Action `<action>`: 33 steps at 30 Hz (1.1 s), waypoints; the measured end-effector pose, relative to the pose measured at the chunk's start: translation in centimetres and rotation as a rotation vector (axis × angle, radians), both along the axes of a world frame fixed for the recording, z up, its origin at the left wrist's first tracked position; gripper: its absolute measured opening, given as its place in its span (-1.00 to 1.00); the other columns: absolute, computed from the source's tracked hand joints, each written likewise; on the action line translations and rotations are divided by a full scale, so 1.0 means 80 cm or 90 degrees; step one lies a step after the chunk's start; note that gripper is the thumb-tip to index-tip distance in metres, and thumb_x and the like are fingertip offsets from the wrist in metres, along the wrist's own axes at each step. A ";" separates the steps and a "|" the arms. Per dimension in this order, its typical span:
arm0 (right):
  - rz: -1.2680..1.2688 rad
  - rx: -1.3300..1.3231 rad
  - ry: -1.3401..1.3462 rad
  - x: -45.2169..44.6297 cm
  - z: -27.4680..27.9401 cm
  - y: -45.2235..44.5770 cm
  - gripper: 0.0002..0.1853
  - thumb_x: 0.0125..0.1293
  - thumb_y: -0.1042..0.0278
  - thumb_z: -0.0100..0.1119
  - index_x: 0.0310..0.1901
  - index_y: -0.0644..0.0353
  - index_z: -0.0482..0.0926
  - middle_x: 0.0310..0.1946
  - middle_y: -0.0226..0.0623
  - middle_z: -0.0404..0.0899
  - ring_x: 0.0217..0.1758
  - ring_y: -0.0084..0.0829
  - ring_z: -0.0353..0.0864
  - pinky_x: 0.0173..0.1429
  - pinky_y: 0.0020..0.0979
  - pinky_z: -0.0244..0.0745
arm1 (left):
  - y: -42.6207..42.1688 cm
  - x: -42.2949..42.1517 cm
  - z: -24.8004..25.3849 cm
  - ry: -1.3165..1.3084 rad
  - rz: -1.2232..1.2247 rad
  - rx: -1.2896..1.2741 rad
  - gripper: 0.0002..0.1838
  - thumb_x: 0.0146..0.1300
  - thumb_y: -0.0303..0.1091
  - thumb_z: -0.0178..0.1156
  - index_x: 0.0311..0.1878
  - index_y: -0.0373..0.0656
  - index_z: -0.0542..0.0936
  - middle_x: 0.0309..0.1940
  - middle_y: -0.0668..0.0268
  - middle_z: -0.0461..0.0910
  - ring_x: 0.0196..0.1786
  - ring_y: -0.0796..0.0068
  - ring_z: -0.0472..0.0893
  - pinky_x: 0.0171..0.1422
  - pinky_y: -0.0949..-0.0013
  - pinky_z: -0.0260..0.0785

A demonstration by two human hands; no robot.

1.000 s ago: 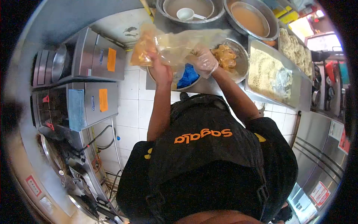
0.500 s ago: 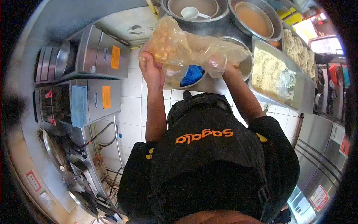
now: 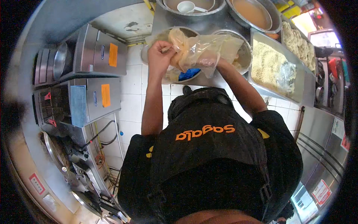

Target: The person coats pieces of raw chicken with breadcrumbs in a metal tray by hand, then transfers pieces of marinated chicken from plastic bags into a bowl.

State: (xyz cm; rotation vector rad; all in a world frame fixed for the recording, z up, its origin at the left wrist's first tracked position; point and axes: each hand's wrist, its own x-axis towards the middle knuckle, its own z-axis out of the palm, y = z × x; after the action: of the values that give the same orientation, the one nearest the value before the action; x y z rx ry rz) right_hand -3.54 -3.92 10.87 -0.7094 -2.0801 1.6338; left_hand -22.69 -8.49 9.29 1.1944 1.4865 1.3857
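A clear, yellowish plastic bag (image 3: 199, 44) is stretched and crumpled between my two hands, over the metal bowls. My left hand (image 3: 160, 52) is closed, its fingertips pinching the bag's gathered left end. My right hand (image 3: 209, 60) shows only through the film, wrapped in the bag's right part and closed on it; its fingers are blurred by the plastic. Under the bag, a blue plastic bag (image 3: 189, 74) lies in the left metal bowl (image 3: 192, 30). The right metal bowl (image 3: 244, 46) is partly covered by the bag; its contents are hard to make out.
Behind stand a basin with a white scoop (image 3: 186, 6) and a basin of brownish liquid (image 3: 251, 15). A tray of pale crumbs or flour (image 3: 268, 61) is at right. Steel fryer-like units (image 3: 95, 52) line the left wall. A steel cabinet (image 3: 317, 145) stands right.
My left hand has moved up and right, bringing the bag's left end in. The bag is now more bunched, its raised left bulge has dropped, and more of the left bowl shows.
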 end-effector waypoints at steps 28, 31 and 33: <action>-0.228 0.086 -0.004 0.053 -0.057 0.025 -0.65 0.08 0.28 0.23 -0.12 0.30 0.53 -0.21 -0.26 0.59 -0.25 -0.40 0.55 -0.15 -0.39 0.46 | 0.129 -0.029 0.018 -0.046 0.251 0.196 -0.83 0.20 -0.60 0.02 -0.37 -0.18 0.23 -0.50 0.32 0.34 -0.56 0.56 0.43 -0.53 0.46 0.33; -0.262 -0.118 0.156 0.060 -0.038 0.026 -0.65 0.04 0.41 0.28 -0.10 0.29 0.52 -0.17 -0.28 0.57 -0.22 -0.45 0.55 -0.17 -0.44 0.49 | 0.137 -0.039 0.021 -0.117 0.238 0.203 -0.84 0.20 -0.61 0.01 -0.37 -0.19 0.23 -0.48 0.31 0.35 -0.55 0.55 0.44 -0.50 0.44 0.39; -0.211 -0.138 0.106 0.068 -0.024 0.027 -0.62 0.03 0.41 0.28 -0.08 0.29 0.50 -0.15 -0.28 0.56 -0.18 -0.47 0.54 -0.15 -0.45 0.50 | 0.135 -0.039 0.027 -0.157 0.219 0.196 -0.84 0.20 -0.61 0.01 -0.36 -0.18 0.23 -0.45 0.30 0.35 -0.53 0.53 0.45 -0.46 0.41 0.45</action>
State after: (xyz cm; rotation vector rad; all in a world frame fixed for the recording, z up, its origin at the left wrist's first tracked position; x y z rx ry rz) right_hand 1.89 -1.79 8.98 -0.9004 -1.5881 1.6749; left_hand -25.83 2.29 11.44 0.9272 1.3775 1.9755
